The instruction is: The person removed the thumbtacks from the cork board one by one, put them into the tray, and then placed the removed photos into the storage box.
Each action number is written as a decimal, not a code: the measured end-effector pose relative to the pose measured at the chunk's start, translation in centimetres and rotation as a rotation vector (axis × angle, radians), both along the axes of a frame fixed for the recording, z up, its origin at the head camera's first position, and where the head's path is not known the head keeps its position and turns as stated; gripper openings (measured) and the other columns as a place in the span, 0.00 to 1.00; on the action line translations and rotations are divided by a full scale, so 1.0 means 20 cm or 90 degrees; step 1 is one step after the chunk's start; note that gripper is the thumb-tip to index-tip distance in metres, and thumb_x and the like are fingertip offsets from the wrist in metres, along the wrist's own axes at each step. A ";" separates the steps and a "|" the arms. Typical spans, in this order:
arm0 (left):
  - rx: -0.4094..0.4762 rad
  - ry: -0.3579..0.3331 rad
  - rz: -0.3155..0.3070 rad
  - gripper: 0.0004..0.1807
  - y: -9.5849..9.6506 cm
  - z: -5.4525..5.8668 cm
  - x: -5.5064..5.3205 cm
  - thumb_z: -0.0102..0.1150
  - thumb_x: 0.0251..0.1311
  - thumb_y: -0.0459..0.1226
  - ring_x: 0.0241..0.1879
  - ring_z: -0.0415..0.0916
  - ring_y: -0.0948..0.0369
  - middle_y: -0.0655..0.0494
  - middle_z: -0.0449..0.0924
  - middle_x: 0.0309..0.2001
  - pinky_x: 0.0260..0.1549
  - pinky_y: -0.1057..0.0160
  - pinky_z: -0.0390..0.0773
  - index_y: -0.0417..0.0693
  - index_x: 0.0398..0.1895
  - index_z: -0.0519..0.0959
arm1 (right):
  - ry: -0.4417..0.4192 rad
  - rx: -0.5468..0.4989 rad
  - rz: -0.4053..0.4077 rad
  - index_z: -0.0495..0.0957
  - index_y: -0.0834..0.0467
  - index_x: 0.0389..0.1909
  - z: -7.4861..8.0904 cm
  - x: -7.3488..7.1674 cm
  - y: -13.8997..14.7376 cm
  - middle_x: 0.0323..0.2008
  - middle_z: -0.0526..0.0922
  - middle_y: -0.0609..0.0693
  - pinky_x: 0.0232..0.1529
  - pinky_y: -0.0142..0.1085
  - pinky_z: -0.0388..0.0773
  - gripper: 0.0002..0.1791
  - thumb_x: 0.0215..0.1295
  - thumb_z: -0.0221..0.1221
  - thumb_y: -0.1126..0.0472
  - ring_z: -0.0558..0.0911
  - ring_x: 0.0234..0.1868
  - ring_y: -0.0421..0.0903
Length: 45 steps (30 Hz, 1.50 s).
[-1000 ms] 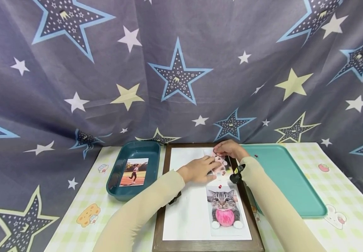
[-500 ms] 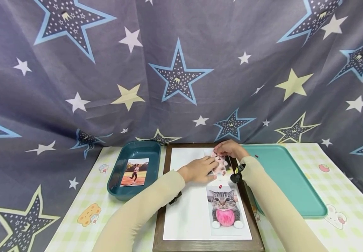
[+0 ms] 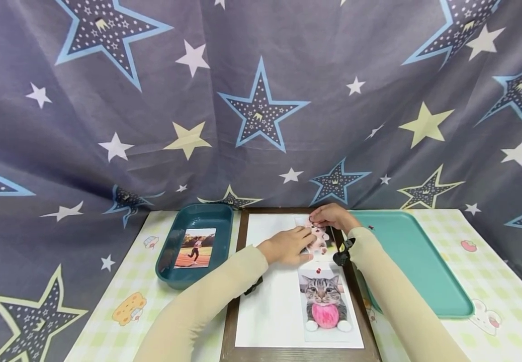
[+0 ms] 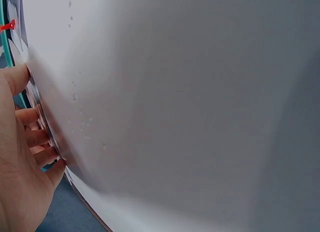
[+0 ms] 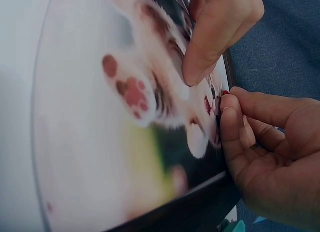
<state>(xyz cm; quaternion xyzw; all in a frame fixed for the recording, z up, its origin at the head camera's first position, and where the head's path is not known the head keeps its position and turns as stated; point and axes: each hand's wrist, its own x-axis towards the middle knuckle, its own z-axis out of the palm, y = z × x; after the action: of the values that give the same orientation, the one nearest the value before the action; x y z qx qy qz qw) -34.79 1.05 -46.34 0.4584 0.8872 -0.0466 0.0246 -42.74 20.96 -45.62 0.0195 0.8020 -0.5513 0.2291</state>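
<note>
On the white board [image 3: 263,317] with a brown wooden frame lies a photo of a small animal with pink paw pads [image 5: 135,96], at the upper right. My left hand [image 3: 288,247] rests its extended fingers on this photo and holds it flat. At the photo's top edge my right hand [image 3: 332,216] pinches a red push pin [image 5: 225,92] between thumb and fingers; only a bit of the pin shows. Below is a photo of a tabby cat with a pink ball [image 3: 324,309], with another red push pin [image 3: 318,271] at its top.
Left of the board stands a dark teal tray [image 3: 163,266] holding a photo of a runner [image 3: 195,248]. A flat turquoise tray [image 3: 419,271] lies to the right, with a small red pin [image 3: 371,228] near its top left. A star-patterned curtain [image 3: 261,176] hangs behind the table.
Both hands stay in place on the animal photo. The whole head view shifts slightly right and down.
</note>
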 end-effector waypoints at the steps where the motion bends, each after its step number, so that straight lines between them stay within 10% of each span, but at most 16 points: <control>1: -0.006 -0.001 0.002 0.32 0.00 0.00 0.00 0.41 0.76 0.55 0.75 0.60 0.53 0.51 0.63 0.74 0.75 0.59 0.63 0.50 0.77 0.62 | -0.002 -0.001 -0.001 0.78 0.73 0.50 0.00 0.00 0.00 0.24 0.82 0.44 0.34 0.27 0.80 0.10 0.71 0.57 0.72 0.80 0.27 0.35; 45: 0.003 0.014 -0.012 0.30 0.01 0.02 0.01 0.44 0.76 0.54 0.72 0.64 0.54 0.51 0.66 0.71 0.72 0.60 0.67 0.51 0.74 0.65 | 0.028 -0.005 0.007 0.75 0.76 0.55 0.00 0.02 0.01 0.28 0.83 0.44 0.38 0.28 0.80 0.15 0.72 0.56 0.72 0.80 0.30 0.37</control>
<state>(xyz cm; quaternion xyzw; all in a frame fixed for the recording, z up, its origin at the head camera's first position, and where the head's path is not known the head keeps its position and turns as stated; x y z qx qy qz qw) -34.60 1.19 -45.92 0.4665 0.8830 -0.0498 0.0130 -42.26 21.23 -45.57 0.0021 0.8049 -0.5533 0.2145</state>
